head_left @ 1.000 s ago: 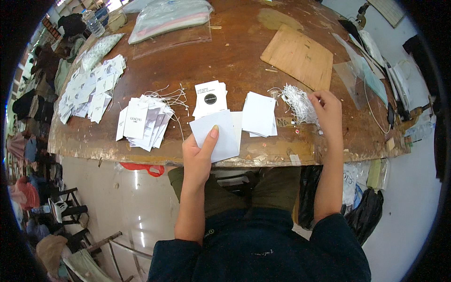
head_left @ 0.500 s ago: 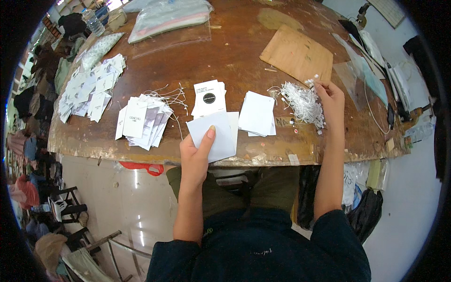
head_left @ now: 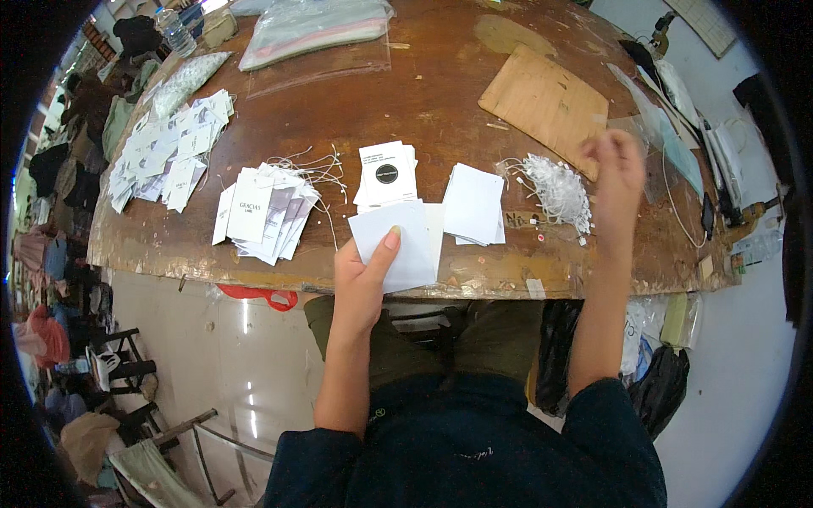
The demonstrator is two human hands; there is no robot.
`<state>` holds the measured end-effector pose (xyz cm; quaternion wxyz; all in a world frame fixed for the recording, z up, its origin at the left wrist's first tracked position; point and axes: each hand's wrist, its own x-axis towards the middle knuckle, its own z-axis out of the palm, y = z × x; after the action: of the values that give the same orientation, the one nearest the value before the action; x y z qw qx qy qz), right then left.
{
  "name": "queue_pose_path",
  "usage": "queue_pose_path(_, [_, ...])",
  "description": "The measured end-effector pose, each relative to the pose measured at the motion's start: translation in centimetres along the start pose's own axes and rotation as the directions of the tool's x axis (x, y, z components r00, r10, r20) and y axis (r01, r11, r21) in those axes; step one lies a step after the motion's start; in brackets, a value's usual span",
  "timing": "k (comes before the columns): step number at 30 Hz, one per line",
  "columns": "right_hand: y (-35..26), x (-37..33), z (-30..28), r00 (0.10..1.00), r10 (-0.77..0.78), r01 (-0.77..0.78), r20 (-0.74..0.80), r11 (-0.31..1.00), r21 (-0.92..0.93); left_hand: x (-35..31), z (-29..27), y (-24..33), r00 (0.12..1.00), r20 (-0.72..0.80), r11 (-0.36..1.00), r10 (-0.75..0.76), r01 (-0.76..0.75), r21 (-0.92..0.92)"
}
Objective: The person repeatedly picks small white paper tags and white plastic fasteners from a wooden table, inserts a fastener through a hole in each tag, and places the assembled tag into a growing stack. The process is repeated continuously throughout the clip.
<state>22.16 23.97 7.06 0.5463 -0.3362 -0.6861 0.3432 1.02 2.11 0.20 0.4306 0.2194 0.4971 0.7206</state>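
My left hand (head_left: pixel 368 269) pinches a couple of blank white hang tags (head_left: pixel 396 241), thumb on top, at the table's near edge. Just beyond them is a small stack of printed white tags (head_left: pixel 388 169) with a black round mark. To their right lies a stack of blank white tags (head_left: pixel 472 203). A tangled heap of white tag strings (head_left: pixel 555 195) comes after that. Raised beyond the heap's right side, my right hand (head_left: pixel 616 159) is smeared by motion. Its fingers look bent, but whether they hold anything cannot be made out.
Left of my left hand is a fanned pile of strung tags (head_left: pixel 262 212), with a larger tag pile (head_left: pixel 174 152) beyond. A thin wooden board (head_left: pixel 546 106) lies behind the strings. Clear plastic bags (head_left: pixel 318 34) and a bottle (head_left: pixel 175 35) are at the back.
My right hand has moved away from the string heap, up and to the right. My left hand still holds the tags. The whole view has shifted slightly.
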Motion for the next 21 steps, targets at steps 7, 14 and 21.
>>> queue_pose_path(7, [-2.8,-4.4,7.3,0.763,-0.175,0.245,0.623,0.969,-0.029,-0.3,2.7,-0.6,0.956,0.289,0.942,-0.057,0.148,-0.302])
queue_pose_path(14, [-1.4,-6.2,5.8,0.734,0.169,0.014,0.658,0.965,-0.263,0.7,4.2,-0.9,0.977,0.195,0.860,-0.081,0.167,-0.481])
queue_pose_path(21, [2.8,-3.3,-0.6,0.908,0.118,0.068,0.401,0.904,-0.421,0.9,5.9,-1.6,0.988,0.090,0.924,-0.123,0.147,-0.353])
